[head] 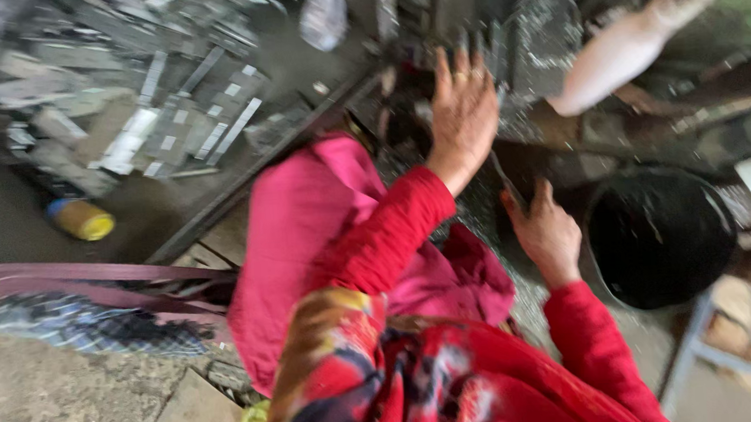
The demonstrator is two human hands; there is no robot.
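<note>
The left hand (463, 114) is spread open, fingers up, pressed flat against a blurred pile of grey metal scrap (539, 44) ahead of the person. The right hand (546, 231) is loosely curled around a thin dark tool (505, 177), though blur hides the grip. Just right of it stands a black bucket (659, 237). A white bottle-shaped piece (634, 39) lies above. Far left, a yellow jar (82, 218) sits on the floor near stacked metal strips (187, 118).
</note>
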